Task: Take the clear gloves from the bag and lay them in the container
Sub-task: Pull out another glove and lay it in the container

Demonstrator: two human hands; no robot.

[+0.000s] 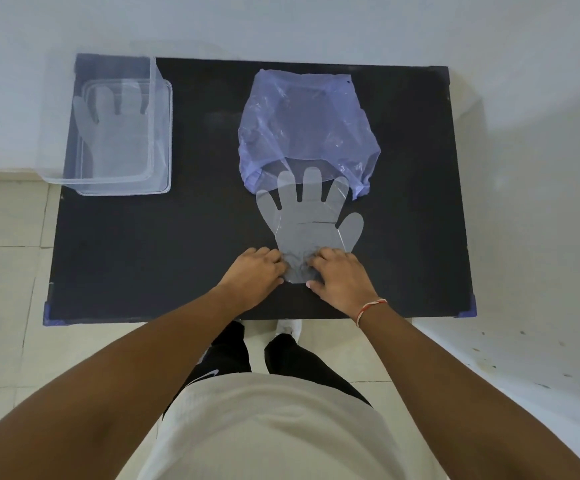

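Note:
A clear glove (307, 216) lies flat on the black table (164, 258), its fingers pointing away from me and its fingertips under the mouth of the crumpled blue plastic bag (302, 123). My left hand (252, 275) and my right hand (340, 275) both pinch the glove's bunched cuff near the table's front edge. At the table's far left stands a clear plastic container (158, 133), and another clear glove (115, 133) lies flat inside it.
The black table fills the middle of the view, with blue tape on its front corners (470, 308). A pale wall is behind it and a tiled floor around it. My legs and shoes stand at the front edge.

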